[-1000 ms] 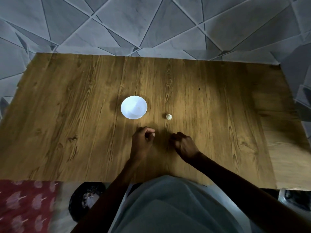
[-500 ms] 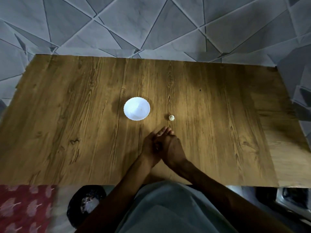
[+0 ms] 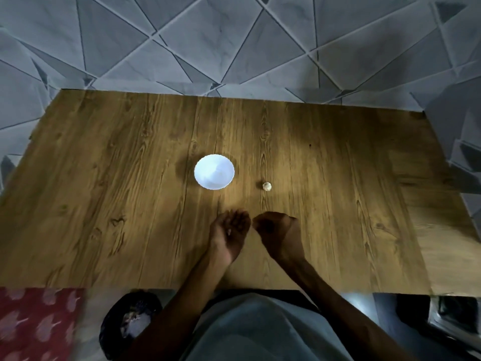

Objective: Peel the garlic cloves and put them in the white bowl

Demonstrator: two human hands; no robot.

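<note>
Grey triangle-patterned floor tiles are framing a brown wood-grain table (image 3: 104, 204), where a small round white bowl (image 3: 214, 171) is sitting near the middle, seemingly holding nothing. One small pale papery garlic piece (image 3: 267, 186) is lying on the wood just right of it, apart from both hands and apparently unpeeled, so the task is looking barely begun. It is appearing nearly round, showing no clear long axis or pointing direction. The left hand (image 3: 230, 231) is lying palm-up, fingers curled near a pale speck; the right hand (image 3: 277, 227) is curling inward. Whether either is gripping anything, I cannot tell.
</note>
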